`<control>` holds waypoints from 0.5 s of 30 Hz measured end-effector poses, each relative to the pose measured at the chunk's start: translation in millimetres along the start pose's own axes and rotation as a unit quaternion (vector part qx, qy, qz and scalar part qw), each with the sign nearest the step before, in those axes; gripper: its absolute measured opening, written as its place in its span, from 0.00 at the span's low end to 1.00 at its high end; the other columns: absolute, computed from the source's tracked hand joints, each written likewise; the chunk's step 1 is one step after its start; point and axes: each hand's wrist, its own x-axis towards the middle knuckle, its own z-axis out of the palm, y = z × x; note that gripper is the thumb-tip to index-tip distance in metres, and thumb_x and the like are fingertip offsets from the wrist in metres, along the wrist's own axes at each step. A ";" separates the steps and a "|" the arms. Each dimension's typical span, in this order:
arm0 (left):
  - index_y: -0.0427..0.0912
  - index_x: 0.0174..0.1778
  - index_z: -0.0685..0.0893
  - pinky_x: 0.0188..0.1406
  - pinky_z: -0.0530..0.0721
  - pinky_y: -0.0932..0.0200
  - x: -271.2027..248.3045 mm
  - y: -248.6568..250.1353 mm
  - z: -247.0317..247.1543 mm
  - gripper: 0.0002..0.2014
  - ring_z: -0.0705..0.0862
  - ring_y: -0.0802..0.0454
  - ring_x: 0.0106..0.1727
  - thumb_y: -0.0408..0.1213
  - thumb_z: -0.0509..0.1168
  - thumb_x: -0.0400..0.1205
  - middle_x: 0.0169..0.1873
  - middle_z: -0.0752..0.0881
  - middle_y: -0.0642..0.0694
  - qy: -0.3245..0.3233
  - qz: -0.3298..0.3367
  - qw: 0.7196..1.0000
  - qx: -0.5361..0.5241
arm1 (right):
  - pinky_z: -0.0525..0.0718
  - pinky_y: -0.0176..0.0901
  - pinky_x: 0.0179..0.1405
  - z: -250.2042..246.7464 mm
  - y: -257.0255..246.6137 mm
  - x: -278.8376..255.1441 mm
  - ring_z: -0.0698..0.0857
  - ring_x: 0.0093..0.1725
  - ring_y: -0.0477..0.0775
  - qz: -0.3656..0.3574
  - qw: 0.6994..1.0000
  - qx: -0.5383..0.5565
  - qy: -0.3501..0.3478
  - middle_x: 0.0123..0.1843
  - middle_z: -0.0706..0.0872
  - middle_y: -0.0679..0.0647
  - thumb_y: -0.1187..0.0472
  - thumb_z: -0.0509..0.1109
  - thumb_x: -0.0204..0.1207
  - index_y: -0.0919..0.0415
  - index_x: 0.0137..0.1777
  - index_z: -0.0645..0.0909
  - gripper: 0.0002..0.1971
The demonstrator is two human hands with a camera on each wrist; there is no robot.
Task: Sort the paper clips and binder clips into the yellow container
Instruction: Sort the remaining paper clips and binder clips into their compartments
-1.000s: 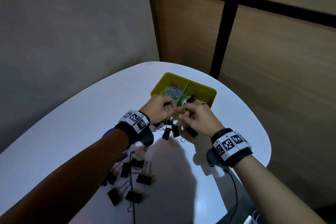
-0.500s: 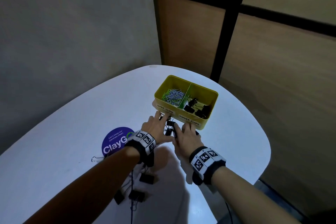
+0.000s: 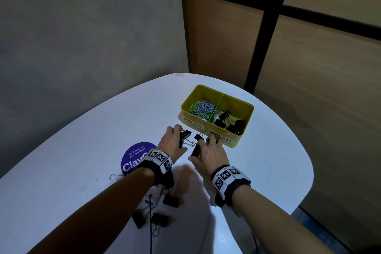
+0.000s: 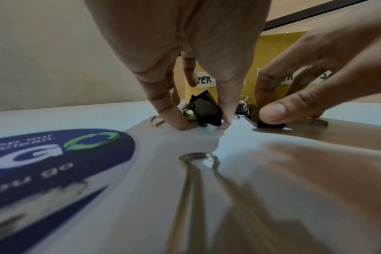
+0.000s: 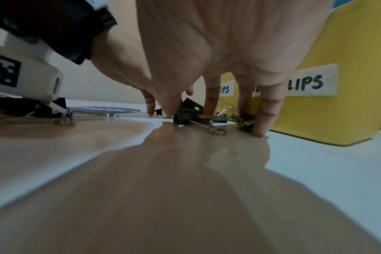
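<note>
The yellow container point(image 3: 243, 132) stands at the far side of the white table, split in two. Its left half holds paper clips point(image 3: 201, 108), its right half black binder clips point(image 3: 228, 122). Just in front of it lies a tangle of black binder clips. My left hand point(image 3: 181, 136) pinches one binder clip point(image 4: 206, 108) between finger and thumb, tipped up on the table. My right hand point(image 3: 201, 148) is beside it; its thumb and fingers close on another binder clip point(image 3: 195, 150). A third clip point(image 3: 199, 136) lies between the hands.
A round purple sticker point(image 3: 135, 156) is on the table left of my left wrist. Three more black binder clips point(image 3: 170, 200) lie near the front under my left forearm. The table's right edge point(image 3: 309, 173) is close; walls stand behind the container.
Both hands came down from over the container to the table in front of it. Half a second ago they lay over the clips; now their fingers close on single clips.
</note>
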 end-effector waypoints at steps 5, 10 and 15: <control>0.38 0.54 0.72 0.46 0.75 0.51 6.8 0.0 0.2 0.18 0.79 0.38 0.51 0.39 0.71 0.74 0.52 0.77 0.38 -0.003 0.016 1.000 0.009 | 0.76 0.60 0.63 -7.4 -10.9 -1.9 0.75 0.63 0.64 -0.097 0.994 -0.049 0.025 0.63 0.80 0.63 0.53 0.61 0.82 0.68 0.63 0.77 0.20; 0.37 0.50 0.72 0.37 0.70 0.54 13.8 -3.1 -3.2 0.13 0.81 0.36 0.45 0.36 0.68 0.76 0.46 0.84 0.36 0.012 0.036 0.999 0.027 | 0.72 0.58 0.64 -12.5 -11.2 -0.1 0.73 0.62 0.66 -0.082 0.996 -0.024 -0.032 0.65 0.75 0.65 0.56 0.58 0.82 0.68 0.68 0.70 0.20; 0.41 0.58 0.71 0.38 0.76 0.52 13.3 -12.1 -7.6 0.17 0.82 0.37 0.46 0.37 0.67 0.75 0.49 0.83 0.38 -0.022 -0.006 0.999 0.047 | 0.78 0.56 0.55 -4.8 -6.5 -1.1 0.74 0.58 0.66 -0.066 0.995 0.069 -0.022 0.61 0.78 0.63 0.56 0.60 0.77 0.54 0.68 0.70 0.19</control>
